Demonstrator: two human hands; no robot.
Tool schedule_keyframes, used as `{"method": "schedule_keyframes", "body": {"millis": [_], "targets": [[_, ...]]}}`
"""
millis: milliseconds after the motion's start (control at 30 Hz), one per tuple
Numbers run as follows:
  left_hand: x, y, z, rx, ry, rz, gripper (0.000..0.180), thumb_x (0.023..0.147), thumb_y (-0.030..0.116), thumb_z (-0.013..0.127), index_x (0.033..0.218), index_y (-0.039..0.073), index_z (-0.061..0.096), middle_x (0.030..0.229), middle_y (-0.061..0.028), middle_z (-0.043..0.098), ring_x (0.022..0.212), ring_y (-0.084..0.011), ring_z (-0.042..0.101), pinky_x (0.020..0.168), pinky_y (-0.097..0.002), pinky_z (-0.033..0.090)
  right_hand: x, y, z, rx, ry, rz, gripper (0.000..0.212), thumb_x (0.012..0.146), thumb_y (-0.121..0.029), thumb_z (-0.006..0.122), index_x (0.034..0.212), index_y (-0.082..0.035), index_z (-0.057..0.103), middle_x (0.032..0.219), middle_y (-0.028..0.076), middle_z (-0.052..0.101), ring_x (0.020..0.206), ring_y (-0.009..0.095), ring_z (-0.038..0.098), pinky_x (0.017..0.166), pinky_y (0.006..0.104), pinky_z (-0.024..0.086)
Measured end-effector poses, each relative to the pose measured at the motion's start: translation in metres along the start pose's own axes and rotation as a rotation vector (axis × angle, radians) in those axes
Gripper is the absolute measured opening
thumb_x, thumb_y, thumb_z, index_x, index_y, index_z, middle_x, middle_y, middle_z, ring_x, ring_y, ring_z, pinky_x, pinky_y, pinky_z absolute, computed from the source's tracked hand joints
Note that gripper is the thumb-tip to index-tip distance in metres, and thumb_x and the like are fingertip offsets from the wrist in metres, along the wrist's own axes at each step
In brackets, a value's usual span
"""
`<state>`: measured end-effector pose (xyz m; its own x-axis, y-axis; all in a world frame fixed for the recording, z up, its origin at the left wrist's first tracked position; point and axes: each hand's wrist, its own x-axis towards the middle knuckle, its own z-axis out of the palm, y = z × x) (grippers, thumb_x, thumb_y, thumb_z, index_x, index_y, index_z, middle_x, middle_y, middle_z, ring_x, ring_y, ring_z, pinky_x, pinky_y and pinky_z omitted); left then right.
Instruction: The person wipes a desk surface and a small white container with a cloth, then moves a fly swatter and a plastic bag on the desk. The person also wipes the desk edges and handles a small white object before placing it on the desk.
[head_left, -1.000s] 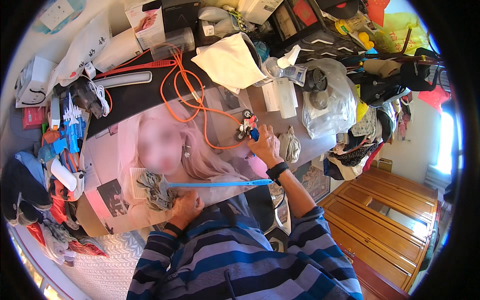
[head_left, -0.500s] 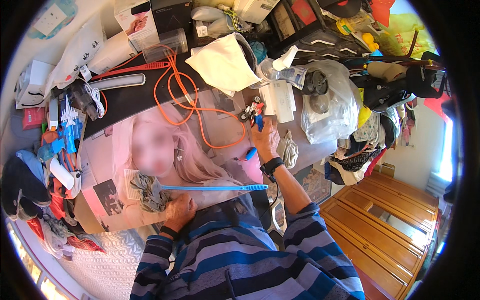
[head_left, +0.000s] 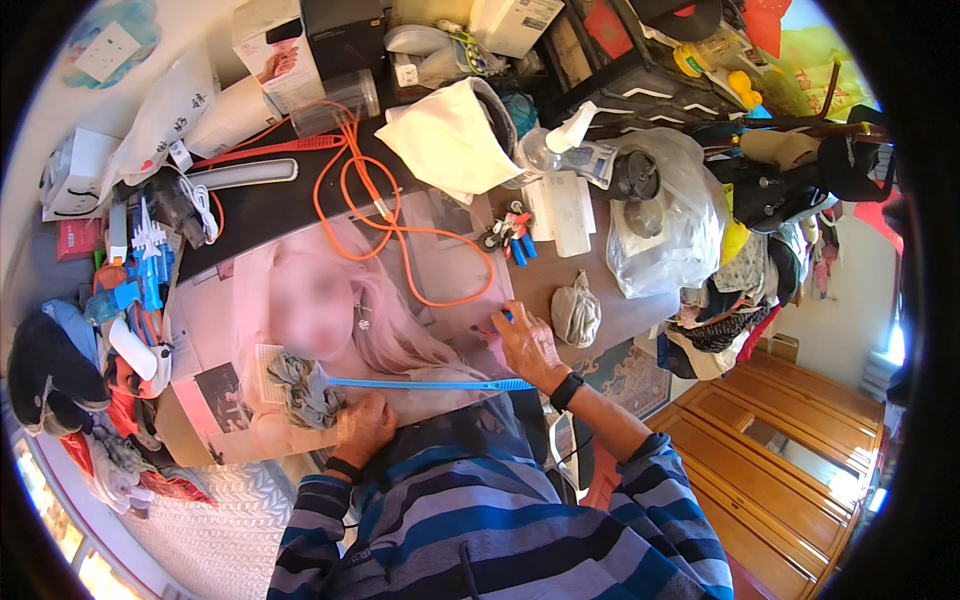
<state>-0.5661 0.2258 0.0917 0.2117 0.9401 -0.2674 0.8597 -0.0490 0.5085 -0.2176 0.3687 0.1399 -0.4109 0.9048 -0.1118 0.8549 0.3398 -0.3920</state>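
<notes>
My right hand (head_left: 530, 345) is at the desk's near right edge, its fingers closed on a small blue-ended tool (head_left: 508, 317) that is mostly covered. Beyond it lie pliers with blue handles (head_left: 521, 248) beside small red and black parts. My left hand (head_left: 365, 426) rests curled at the near edge; what it holds, if anything, is hidden. A crumpled grey cloth (head_left: 303, 392) lies against it, over a beige gridded piece (head_left: 268, 371). From the cloth a long blue plastic handle (head_left: 430, 384) runs right, its slotted end close to my right wrist.
An orange cord (head_left: 400, 232) loops across the picture-printed desk mat (head_left: 205, 310). Farther back are a cream cloth (head_left: 450, 135), a spray bottle (head_left: 570, 130) and a clear plastic bag (head_left: 665, 240). A tied cloth bundle (head_left: 576, 310) sits right of my right hand. Tools crowd the left side.
My right hand has left the blue-handled pliers and come nearer, closing on the blue-ended tool that lay on the desk. My left hand has stayed by the grey cloth.
</notes>
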Motion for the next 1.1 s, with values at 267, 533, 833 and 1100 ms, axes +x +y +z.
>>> {"method": "schedule_keyframes", "body": {"millis": [267,533,833,1100], "targets": [[-0.003,-0.001,0.001,-0.062,-0.052,-0.015,0.021,0.094,0.028,0.07,0.088,0.009,0.064,0.084,-0.0173,0.073,0.073,-0.0399,0.073,0.064,-0.0548,0.058,0.042,0.021,-0.008,-0.122,0.243,0.207,0.016,0.094,-0.011,0.069,0.11,-0.007,0.066,0.102,0.018,0.063,0.079,0.042,0.07,0.066,0.0523,0.058],[0.004,0.024,-0.064,-0.153,-0.009,0.067,0.018,0.094,0.025,0.071,0.089,0.01,0.063,0.08,-0.0156,0.071,0.071,-0.0389,0.072,0.063,-0.0521,0.058,0.07,-0.024,-0.015,-0.069,0.303,0.143,0.027,0.096,-0.009,0.069,0.122,-0.003,0.068,0.111,0.019,0.067,0.092,0.042,0.071,0.074,0.0513,0.059],[0.101,-0.052,-0.167,-0.018,0.412,0.007,0.012,0.093,0.013,0.072,0.091,0.007,0.063,0.086,-0.0158,0.069,0.075,-0.0385,0.07,0.064,-0.0492,0.056,0.124,-0.098,0.0,0.286,0.086,0.136,0.025,0.09,-0.011,0.077,0.112,-0.001,0.071,0.105,0.019,0.07,0.095,0.043,0.071,0.078,0.0515,0.057],[0.156,-0.168,-0.17,0.196,0.417,-0.142,0.02,0.095,0.021,0.076,0.095,0.007,0.062,0.091,-0.0188,0.07,0.08,-0.0418,0.072,0.072,-0.0519,0.059,0.215,-0.154,-0.004,0.35,0.102,0.061,0.029,0.091,-0.021,0.08,0.113,-0.005,0.07,0.109,0.019,0.071,0.105,0.043,0.07,0.086,0.0516,0.057]]}}
